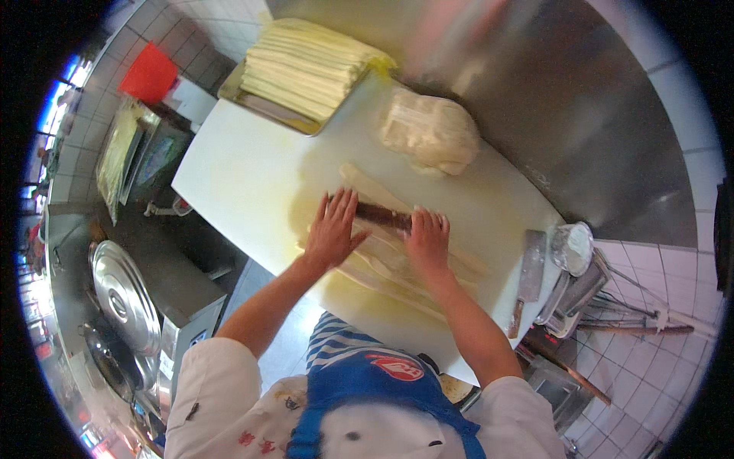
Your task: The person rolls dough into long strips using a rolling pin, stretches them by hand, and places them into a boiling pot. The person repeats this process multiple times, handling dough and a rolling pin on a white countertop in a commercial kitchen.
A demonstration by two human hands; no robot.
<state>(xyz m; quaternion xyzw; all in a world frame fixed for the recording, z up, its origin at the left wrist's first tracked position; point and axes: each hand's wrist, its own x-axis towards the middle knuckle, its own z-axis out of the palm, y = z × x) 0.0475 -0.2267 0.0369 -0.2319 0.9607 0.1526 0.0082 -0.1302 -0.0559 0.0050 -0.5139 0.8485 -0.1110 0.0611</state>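
Note:
A dark rolling pin (383,214) lies across a long, thin strip of dough (360,181) on a white board (235,152). My left hand (334,232) rests over the pin's left end, its fingers stretched forward and thumb out to the side. Over the other end, my right hand (427,238) has its fingers curled. Both palms and parts of the pin's ends are hidden. Closer to my body, several more flattened dough strips (373,264) lie slantwise side by side, partly covered by my right forearm.
A metal tray (275,112) stacked with pale strips (298,66) stands at the board's far left corner. Behind the pin sits a large dough lump (430,129), apparently under plastic. At right are a cleaver (533,264) and a bowl of white powder (572,249). A metal lid (117,304) lies left.

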